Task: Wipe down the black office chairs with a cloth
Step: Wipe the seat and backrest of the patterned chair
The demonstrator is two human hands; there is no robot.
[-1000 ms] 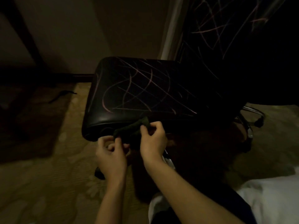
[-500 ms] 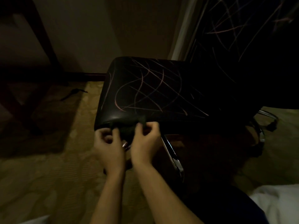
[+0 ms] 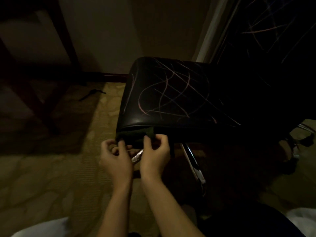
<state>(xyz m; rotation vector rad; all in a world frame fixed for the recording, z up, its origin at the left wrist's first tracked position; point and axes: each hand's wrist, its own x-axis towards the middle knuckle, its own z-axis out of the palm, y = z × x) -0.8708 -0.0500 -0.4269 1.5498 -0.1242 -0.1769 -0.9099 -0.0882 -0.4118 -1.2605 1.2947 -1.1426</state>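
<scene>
Dim light fills a room with a plain beige wall [image 3: 106,31] and a dark baseboard [image 3: 111,77] running along its foot. Patterned carpet [image 3: 51,185] in a muted yellow-green, ribbed in texture with pale blotchy shapes, covers the floor. Dark wooden furniture legs [image 3: 68,40] stand at the far left, casting a heavy shadow, and a small dark scrap [image 3: 92,94] lies on the carpet near them.

At centre stands a black chair [image 3: 164,93] with a glossy, rounded-cornered padded seat, smooth like leather or vinyl, crossed by thin curved pink and pale scribble lines. Its tall back rises at the upper right, marked the same way, mostly lost in darkness. Shiny metal base legs [image 3: 195,166] show beneath the seat.

A dark cloth [image 3: 136,134], soft and bunched, hangs at the front lip of the seat. The left hand [image 3: 116,159] pinches its left end with curled fingers, and the right hand [image 3: 155,154] pinches its right end between thumb and fingertips. Both bare forearms reach up from the bottom edge.
</scene>
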